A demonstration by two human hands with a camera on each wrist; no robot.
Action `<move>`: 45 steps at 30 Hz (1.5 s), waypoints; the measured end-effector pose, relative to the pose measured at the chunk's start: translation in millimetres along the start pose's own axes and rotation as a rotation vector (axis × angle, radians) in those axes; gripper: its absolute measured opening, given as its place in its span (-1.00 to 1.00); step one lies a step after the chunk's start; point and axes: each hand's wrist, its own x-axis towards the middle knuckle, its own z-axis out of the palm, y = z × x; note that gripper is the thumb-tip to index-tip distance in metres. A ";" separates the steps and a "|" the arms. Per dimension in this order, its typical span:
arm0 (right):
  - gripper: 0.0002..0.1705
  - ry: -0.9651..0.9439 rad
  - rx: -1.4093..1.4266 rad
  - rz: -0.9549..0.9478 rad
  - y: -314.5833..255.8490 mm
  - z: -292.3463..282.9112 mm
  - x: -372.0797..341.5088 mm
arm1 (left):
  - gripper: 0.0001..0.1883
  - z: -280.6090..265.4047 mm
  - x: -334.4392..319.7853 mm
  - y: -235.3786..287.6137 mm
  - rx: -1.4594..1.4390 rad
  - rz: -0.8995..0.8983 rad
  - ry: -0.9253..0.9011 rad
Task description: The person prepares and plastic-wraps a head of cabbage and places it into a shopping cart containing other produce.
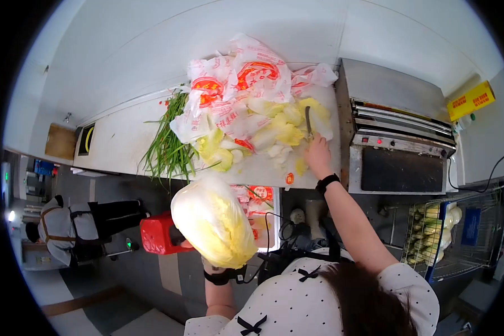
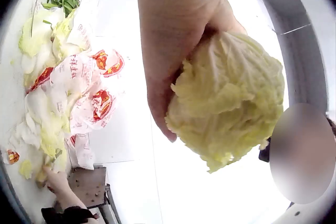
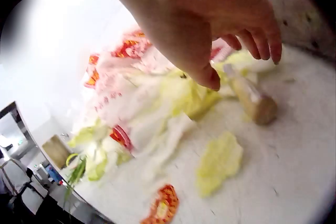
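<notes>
A large napa cabbage (image 1: 214, 221) is held up off the counter in my left hand (image 2: 176, 40), which is mostly hidden behind it in the head view. The left wrist view shows my fingers and thumb around the leafy yellow cabbage (image 2: 226, 98). Over the counter, my right hand (image 1: 318, 154) is beside a knife (image 1: 308, 119). In the right wrist view my right hand (image 3: 210, 19) hovers above the knife's wooden handle (image 3: 254, 100), fingers spread and slightly bent, with nothing between them. Loose cabbage leaves (image 1: 277, 131) lie around the knife.
Printed plastic bags (image 1: 235, 84) and green stalks (image 1: 171, 134) lie on the counter (image 1: 117, 140). A metal grill appliance (image 1: 400, 129) stands at the right, a cart (image 1: 459, 229) of cabbages below it. A red stool (image 1: 159, 234) and a person (image 1: 75, 224) are at the left.
</notes>
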 end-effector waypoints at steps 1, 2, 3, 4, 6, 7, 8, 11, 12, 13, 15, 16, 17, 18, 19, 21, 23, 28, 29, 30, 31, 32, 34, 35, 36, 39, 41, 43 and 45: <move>-0.51 -0.020 -0.017 0.005 4.3 6.9 -0.3 | 0.13 -1.2 -0.2 2.0 0.006 0.004 0.008; -0.53 -0.039 -0.036 0.010 9.2 13.6 0.1 | 0.14 -2.4 -0.4 4.0 0.012 0.012 0.014; -0.53 -0.048 -0.014 0.022 11.6 18.1 2.5 | 0.14 -2.8 -0.1 5.7 0.018 0.019 0.020; -0.54 -0.056 0.009 0.035 13.5 22.9 7.6 | 0.15 -3.5 -0.1 5.5 0.019 0.018 0.024; -0.55 -0.046 0.062 0.071 17.0 26.6 10.6 | 0.16 -2.5 4.1 4.1 0.034 -0.002 0.021; -0.56 -0.030 0.095 0.091 13.9 17.6 9.6 | 0.17 -0.7 6.3 3.0 0.047 -0.012 0.015; -0.57 -0.016 0.128 0.112 9.2 9.3 9.5 | 0.17 3.0 9.5 1.2 0.066 -0.033 0.006; -0.64 -0.045 0.244 0.139 -9.4 -48.6 -5.7 | 0.19 19.7 15.8 -5.2 0.138 -0.129 -0.045; -0.64 -0.037 0.315 0.103 -9.1 -61.5 -18.5 | 0.20 27.5 16.4 -5.8 0.171 -0.170 -0.066; -0.57 -0.012 0.381 -0.080 -3.8 -71.8 -31.8 | 0.21 34.4 16.9 -5.4 0.201 -0.208 -0.089; -0.53 -0.277 0.572 -0.088 -6.9 -108.5 -54.8 | 0.23 43.2 16.2 -3.8 0.233 -0.291 -0.123; -0.50 -0.408 0.667 -0.088 -11.8 -132.7 -65.0 | 0.23 46.0 16.2 -1.9 0.231 -0.327 -0.136; -0.50 -0.433 0.670 -0.112 -16.1 -154.5 -75.0 | 0.27 45.1 14.7 -2.5 0.222 -0.331 -0.153; -0.49 -0.456 0.675 -0.135 -20.2 -175.4 -84.4 | 0.31 44.4 13.3 -3.1 0.212 -0.336 -0.170; -0.48 -0.482 0.680 -0.157 -22.1 -191.5 -93.5 | 0.32 45.6 3.9 -9.8 0.462 -0.090 -0.313; -0.52 -0.445 0.652 -0.349 -20.9 -210.7 -109.5 | 0.37 42.9 -2.4 -12.3 0.784 0.133 -0.454; -0.56 -0.381 0.636 -0.523 -19.3 -226.7 -121.5 | 0.41 37.4 -3.7 -13.3 0.863 0.074 -0.442; -0.68 -0.293 0.499 -0.729 -23.3 -260.2 -136.6 | 0.33 46.2 -5.1 -21.6 0.804 0.083 -0.422; -0.67 -0.245 0.461 -0.751 -24.8 -260.5 -138.1 | 0.33 45.6 -4.2 -21.0 0.833 0.095 -0.429; -0.66 -0.242 0.455 -0.742 -23.5 -260.7 -138.4 | 0.33 45.3 -3.4 -20.4 0.862 0.107 -0.438; -0.65 -0.235 0.447 -0.733 -20.9 -259.2 -138.7 | 0.31 43.3 -3.4 -20.9 0.903 0.127 -0.436; -0.64 -0.230 0.437 -0.726 -18.0 -257.0 -138.0 | 0.31 38.8 -1.0 -22.8 0.884 0.131 -0.420; -0.58 -0.255 0.435 -0.586 -11.6 -242.9 -132.7 | 0.29 26.4 4.3 -28.1 0.840 0.137 -0.378; -0.56 -0.269 0.435 -0.518 -8.1 -231.9 -130.5 | 0.24 24.9 13.6 -26.9 0.885 0.195 -0.397; -0.53 -0.347 0.490 -0.382 -4.9 -218.7 -128.6 | 0.20 40.1 19.2 -24.5 0.968 0.256 -0.364; -0.62 -0.299 0.711 -0.112 0.3 -159.2 -120.5 | 0.16 36.4 52.0 -19.7 1.266 0.383 -0.326; -0.55 -0.469 0.922 0.151 14.5 -117.4 -110.3 | 0.15 22.2 84.0 -23.4 1.201 0.305 -0.302; -0.58 -0.537 1.164 0.386 23.8 -92.2 -101.1 | 0.14 7.5 113.9 -24.9 1.412 0.371 -0.314; -0.60 -0.715 1.830 0.735 44.1 -66.2 -92.2 | 0.09 10.0 136.0 -29.6 1.643 0.502 -0.334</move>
